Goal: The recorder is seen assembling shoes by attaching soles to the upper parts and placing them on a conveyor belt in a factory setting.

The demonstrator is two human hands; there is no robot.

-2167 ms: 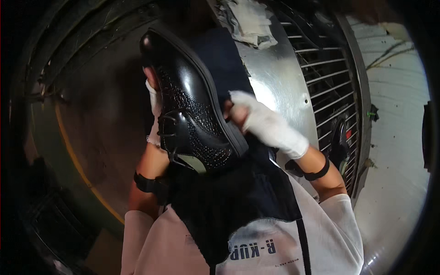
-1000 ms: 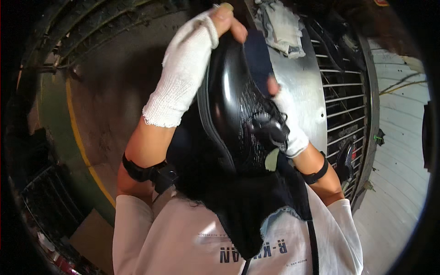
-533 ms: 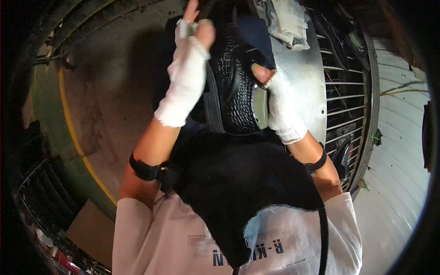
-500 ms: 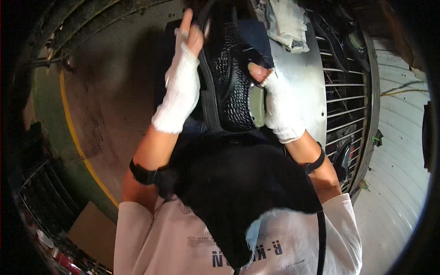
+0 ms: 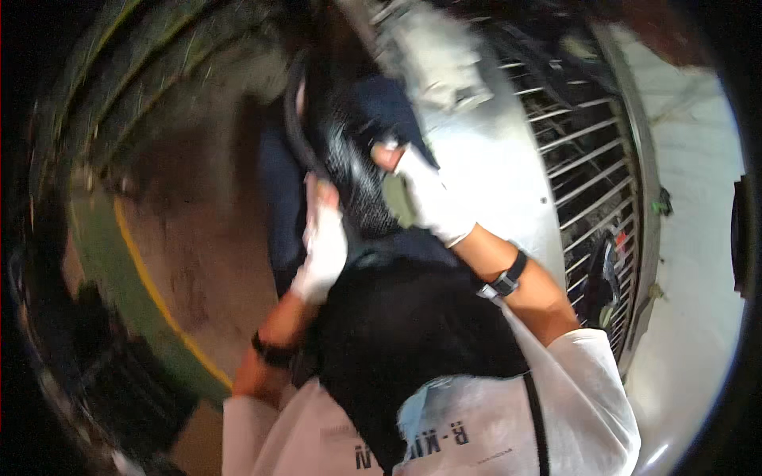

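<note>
Head view: the right hand (image 5: 432, 198) grips a black shoe (image 5: 349, 159) near its opening, thumb on the upper; the left hand (image 5: 325, 242) is beside the sole edge, its fingers blurred, so whether they grip I cannot tell. Glossy and pebble-textured, the shoe shows a pale green lining (image 5: 397, 200) and lies tilted above dark blue cloth (image 5: 279, 198). Rightward come a shiny metal surface (image 5: 504, 186) and a barred rack (image 5: 588, 168).

Both forearms (image 5: 548, 305) reach forward; the blurred left hand (image 5: 324, 246) points its fingers (image 5: 326, 195) ahead, while the right hand (image 5: 426, 194) angles inward, thumb (image 5: 387, 157) extended.
</note>
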